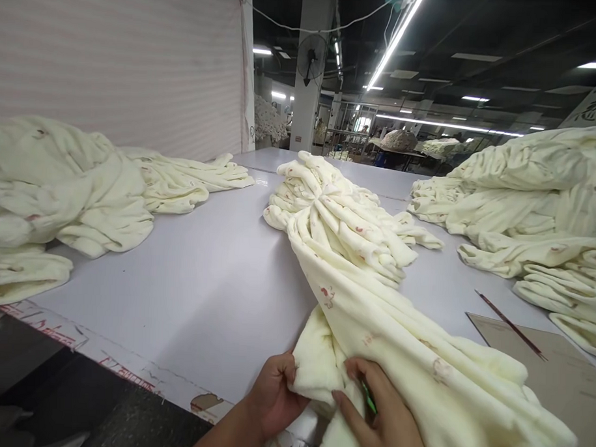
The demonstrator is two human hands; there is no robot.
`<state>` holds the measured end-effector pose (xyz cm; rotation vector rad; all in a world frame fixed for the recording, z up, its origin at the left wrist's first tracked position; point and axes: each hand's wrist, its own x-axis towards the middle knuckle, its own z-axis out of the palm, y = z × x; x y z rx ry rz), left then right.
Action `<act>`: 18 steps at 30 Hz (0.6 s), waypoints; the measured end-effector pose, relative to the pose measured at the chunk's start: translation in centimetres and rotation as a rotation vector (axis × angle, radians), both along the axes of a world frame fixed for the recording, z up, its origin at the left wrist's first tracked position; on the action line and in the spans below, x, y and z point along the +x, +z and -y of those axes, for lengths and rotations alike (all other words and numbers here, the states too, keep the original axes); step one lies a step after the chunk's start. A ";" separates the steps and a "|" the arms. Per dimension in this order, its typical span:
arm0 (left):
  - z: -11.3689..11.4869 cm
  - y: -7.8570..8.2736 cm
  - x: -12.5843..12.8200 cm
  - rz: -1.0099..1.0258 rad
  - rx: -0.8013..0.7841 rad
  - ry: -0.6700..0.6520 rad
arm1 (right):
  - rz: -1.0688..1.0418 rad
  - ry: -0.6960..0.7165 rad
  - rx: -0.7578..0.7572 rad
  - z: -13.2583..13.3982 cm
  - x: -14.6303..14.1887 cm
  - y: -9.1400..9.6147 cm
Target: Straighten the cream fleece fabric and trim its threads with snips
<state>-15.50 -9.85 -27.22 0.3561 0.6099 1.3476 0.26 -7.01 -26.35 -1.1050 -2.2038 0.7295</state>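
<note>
A long piece of cream fleece fabric (354, 297) with small pink prints lies bunched along the white table (202, 285), running from the far middle down to the near edge. My left hand (272, 395) grips the near end of this fabric from the left side. My right hand (384, 415) presses on the fabric just beside it, with a thin green object (369, 399) showing between its fingers, partly hidden.
Piles of the same cream fabric lie at the left (59, 189) and the right (538, 199). A brown cardboard sheet (552, 363) with a thin dark stick (509, 324) rests at the near right. A pink wall stands behind at left; a pillar with a fan stands beyond.
</note>
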 end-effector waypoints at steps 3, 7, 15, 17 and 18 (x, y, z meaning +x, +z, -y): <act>0.0 -0.4 -0.2 -0.086 -0.020 -0.009 | -0.030 0.075 -0.055 -1.5 0.4 -1.5; 0.7 0.1 -1.0 -0.321 -0.057 -0.012 | -0.044 0.105 -0.031 -1.6 0.9 -1.7; 2.5 3.8 -1.1 -1.424 0.294 0.111 | -0.181 0.025 -0.137 -0.6 0.9 -2.5; 1.5 3.0 -0.2 -1.307 0.298 0.073 | -0.162 0.023 -0.085 -0.4 0.9 -3.1; 1.0 2.3 0.2 -1.217 0.281 0.083 | -0.147 0.029 -0.054 -0.4 0.9 -3.3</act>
